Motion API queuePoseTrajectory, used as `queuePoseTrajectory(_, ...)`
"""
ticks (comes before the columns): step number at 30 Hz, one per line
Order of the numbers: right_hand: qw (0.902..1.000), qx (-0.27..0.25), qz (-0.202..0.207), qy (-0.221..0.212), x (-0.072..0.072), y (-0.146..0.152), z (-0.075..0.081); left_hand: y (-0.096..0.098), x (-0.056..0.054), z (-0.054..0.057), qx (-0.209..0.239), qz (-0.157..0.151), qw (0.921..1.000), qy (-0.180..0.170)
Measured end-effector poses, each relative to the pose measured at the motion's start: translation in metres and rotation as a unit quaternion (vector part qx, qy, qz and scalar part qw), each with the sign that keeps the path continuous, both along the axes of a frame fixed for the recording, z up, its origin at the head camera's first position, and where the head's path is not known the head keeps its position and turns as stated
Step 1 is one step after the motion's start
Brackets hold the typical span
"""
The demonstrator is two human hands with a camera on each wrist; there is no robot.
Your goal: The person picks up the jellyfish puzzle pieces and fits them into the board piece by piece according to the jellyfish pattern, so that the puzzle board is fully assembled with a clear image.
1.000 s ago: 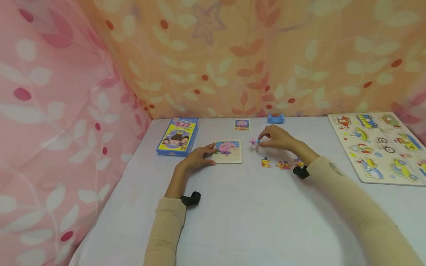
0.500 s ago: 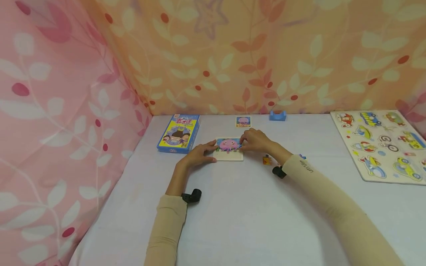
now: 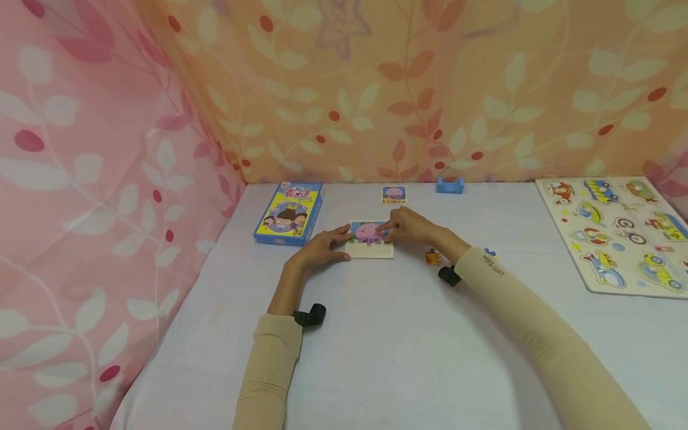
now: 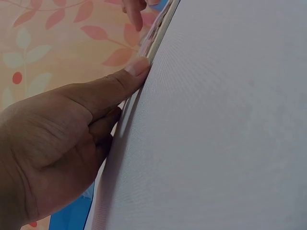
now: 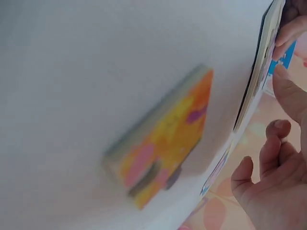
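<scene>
A small jigsaw board (image 3: 371, 252) lies on the table, its upper part filled with a pink octopus picture (image 3: 369, 232) and its near strip bare. My left hand (image 3: 322, 248) rests against the board's left side, the thumb (image 4: 139, 67) touching its edge. At the board's right side, my right hand (image 3: 411, 226) touches the picture with an extended index finger; its other fingers are loosely curled in the right wrist view. Close to the right wrist lies an orange-yellow puzzle piece (image 5: 172, 134). Another piece (image 3: 490, 252) shows partly past the right sleeve.
Behind the board lies a small octopus picture card (image 3: 395, 194), with a blue stand (image 3: 450, 186) to its right. A blue and yellow card box (image 3: 289, 215) is at the left. A vehicle puzzle board (image 3: 618, 236) lies at the right. Floral cloth hangs behind.
My right hand has carried a pink and blue puzzle piece leftward to the board and let go of it in the picture's right side. My left hand has stayed at the board.
</scene>
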State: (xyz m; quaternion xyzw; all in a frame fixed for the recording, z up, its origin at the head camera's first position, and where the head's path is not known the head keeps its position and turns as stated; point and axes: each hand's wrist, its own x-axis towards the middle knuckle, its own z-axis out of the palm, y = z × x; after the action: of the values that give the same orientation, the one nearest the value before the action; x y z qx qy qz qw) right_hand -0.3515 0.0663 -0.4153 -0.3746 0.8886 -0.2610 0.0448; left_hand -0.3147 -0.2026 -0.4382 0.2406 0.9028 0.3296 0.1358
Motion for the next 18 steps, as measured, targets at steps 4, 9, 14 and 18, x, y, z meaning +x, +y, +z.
queuePoseTrajectory(4, 0.9998, 0.009, 0.006, -0.019, -0.0016, -0.0008, 0.0001, -0.0003, 0.0, -0.0003, 0.002, -0.006, 1.0, 0.001)
queuePoseTrajectory(9, 0.9975, 0.062, -0.018, -0.029, -0.0033, -0.0024, 0.0015, -0.0001, -0.0011, 0.0004, -0.004, 0.001, 1.0, -0.006)
queuePoseTrajectory(14, 0.9945, 0.092, -0.046, -0.018, -0.0055, -0.0056, 0.0068, -0.0003, -0.0029, 0.0026, -0.008, 0.001, 1.0, -0.002)
queuePoseTrajectory(18, 0.9931, 0.098, -0.057, -0.03, -0.0069, -0.0062, 0.0049, -0.0009, -0.0031, 0.0014, -0.007, 0.001, 0.9999, -0.01)
